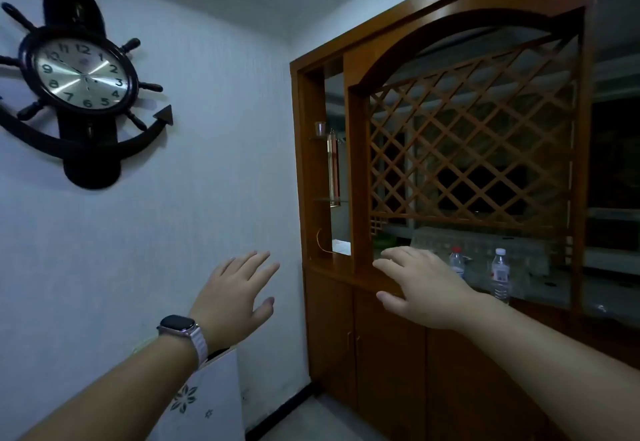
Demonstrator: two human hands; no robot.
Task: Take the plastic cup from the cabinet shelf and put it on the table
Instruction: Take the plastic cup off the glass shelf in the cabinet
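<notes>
A small clear plastic cup [320, 128] stands upright on a glass shelf high in the narrow left bay of the wooden cabinet [388, 319]. My left hand [235, 293], with a watch on its wrist, is stretched out in front of the white wall, fingers spread and empty. My right hand [420, 286] hovers palm down in front of the cabinet's countertop, fingers apart, holding nothing. Both hands are well below the cup and apart from it. No table is in view.
A ship-wheel wall clock [81, 75] hangs at upper left. A wooden lattice panel [474, 149] fills the cabinet's arch. Two water bottles [500, 276] stand on the counter behind it. A white box with flower prints [204, 402] sits low by the wall.
</notes>
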